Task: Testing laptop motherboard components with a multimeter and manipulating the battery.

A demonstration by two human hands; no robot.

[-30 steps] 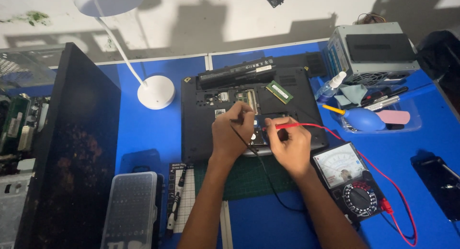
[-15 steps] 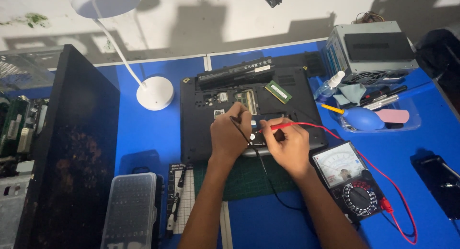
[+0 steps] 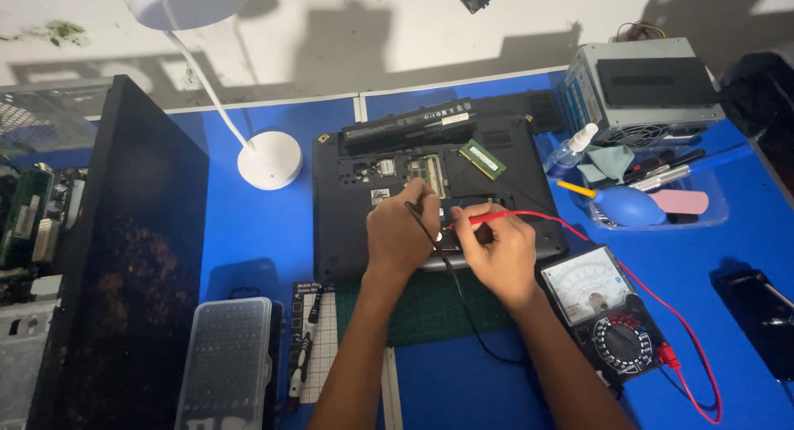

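Pinched in the right hand is the red probe, fingers closed on its shaft, tip aimed left at the exposed board area of the laptop; left hand is closed around the black probe, held pen-style, tip down close to the red one over the same spot. Laptop lies underside up on the blue table, front edge over a green cutting mat, bottom cover off, memory sticks showing. Step in hand looks like probing two contact points for a reading; both tips appear at or near the board, exact contact too small to tell. Next move likely calls for steady tips and a glance right to the analog multimeter, which sits just beside the right forearm, red lead looping round it, black lead trailing between the arms. Around: white desk lamp left of the laptop, dark monitor panel far left, screwdriver bit case near bottom, clear tray with blue air blower and spray bottle, grey power supply behind. Hands cover the probe point; lead slack could tug the probes.
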